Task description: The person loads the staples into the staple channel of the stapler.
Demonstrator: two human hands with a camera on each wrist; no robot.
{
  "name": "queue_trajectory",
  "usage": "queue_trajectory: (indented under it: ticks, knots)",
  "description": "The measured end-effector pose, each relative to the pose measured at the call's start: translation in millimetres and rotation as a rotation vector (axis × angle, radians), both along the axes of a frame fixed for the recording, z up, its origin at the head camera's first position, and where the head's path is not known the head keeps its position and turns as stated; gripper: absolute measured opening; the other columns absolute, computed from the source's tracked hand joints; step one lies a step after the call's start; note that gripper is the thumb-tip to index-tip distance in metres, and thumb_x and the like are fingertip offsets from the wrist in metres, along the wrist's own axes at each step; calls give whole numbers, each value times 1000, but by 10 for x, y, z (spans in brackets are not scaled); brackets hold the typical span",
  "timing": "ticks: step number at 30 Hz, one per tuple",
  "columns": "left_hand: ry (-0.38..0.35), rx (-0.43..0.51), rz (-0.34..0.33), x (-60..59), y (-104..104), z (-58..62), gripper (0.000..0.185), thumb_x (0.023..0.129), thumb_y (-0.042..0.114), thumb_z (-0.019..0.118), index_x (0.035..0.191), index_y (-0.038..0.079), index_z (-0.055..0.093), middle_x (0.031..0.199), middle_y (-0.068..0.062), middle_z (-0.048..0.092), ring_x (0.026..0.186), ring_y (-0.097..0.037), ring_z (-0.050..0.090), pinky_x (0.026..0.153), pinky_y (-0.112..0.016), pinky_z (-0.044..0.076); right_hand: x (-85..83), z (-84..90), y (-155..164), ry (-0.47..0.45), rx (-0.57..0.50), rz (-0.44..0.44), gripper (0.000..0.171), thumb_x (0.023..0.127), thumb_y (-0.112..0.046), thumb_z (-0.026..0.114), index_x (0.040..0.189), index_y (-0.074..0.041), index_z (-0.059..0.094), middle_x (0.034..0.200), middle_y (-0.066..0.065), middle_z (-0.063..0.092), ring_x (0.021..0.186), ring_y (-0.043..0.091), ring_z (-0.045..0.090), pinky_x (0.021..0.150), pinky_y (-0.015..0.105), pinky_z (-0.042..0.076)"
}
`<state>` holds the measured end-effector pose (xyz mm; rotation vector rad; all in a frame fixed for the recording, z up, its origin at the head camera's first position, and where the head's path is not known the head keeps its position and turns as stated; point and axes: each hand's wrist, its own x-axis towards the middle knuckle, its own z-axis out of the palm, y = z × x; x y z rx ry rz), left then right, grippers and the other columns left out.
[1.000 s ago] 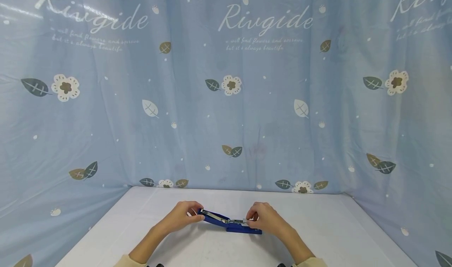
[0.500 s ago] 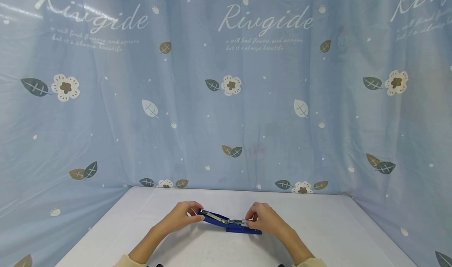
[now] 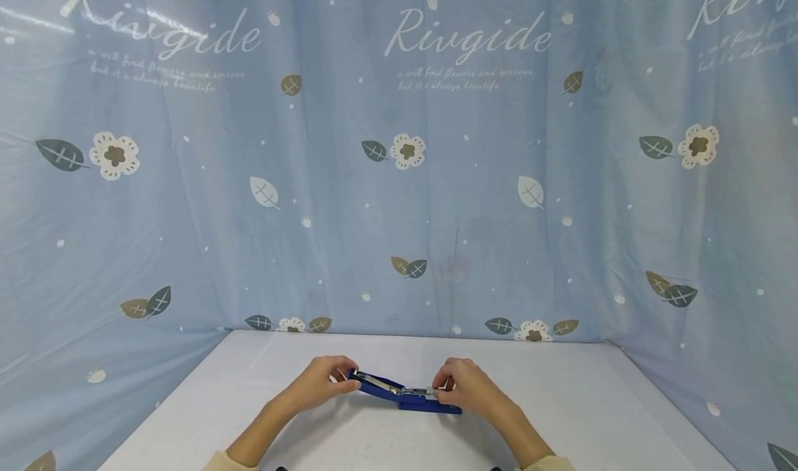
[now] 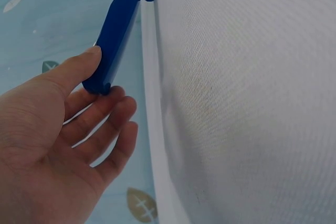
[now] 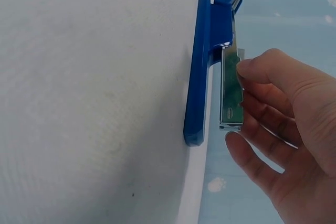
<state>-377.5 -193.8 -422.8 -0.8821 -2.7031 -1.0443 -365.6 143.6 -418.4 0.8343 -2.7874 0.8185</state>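
Bright, even, soft light; sharp focus throughout.

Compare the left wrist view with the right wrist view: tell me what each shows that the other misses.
Only the left wrist view shows the left hand, thumb and fingers pinching the tip of the stapler's swung-open blue top arm. Only the right wrist view shows the right hand holding the metal staple channel above the blue base, which lies on the table. Both show the blue stapler, the white table and the blue patterned backdrop.
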Motion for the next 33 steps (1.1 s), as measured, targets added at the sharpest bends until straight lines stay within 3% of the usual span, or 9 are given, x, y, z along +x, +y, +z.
queue_trajectory:
  ticks: [25, 33]
  knots:
    - [1, -13, 7, 3, 10, 4, 35, 88, 35, 72, 112, 9, 69, 88, 2, 69, 76, -4, 60, 67, -20, 46, 22, 10, -14, -26, 1, -8, 4, 85, -19, 75, 88, -16, 76, 81, -10, 60, 73, 6, 53, 65, 18, 45]
    - [2, -14, 10, -5, 7, 8, 37, 88, 36, 72, 112, 8, 69, 88, 2, 69, 77, -5, 61, 67, -20, 46, 5, 37, 29, -51, -17, 31, 6, 86, -18, 74, 91, -15, 76, 82, -10, 62, 72, 2, 54, 65, 18, 48]
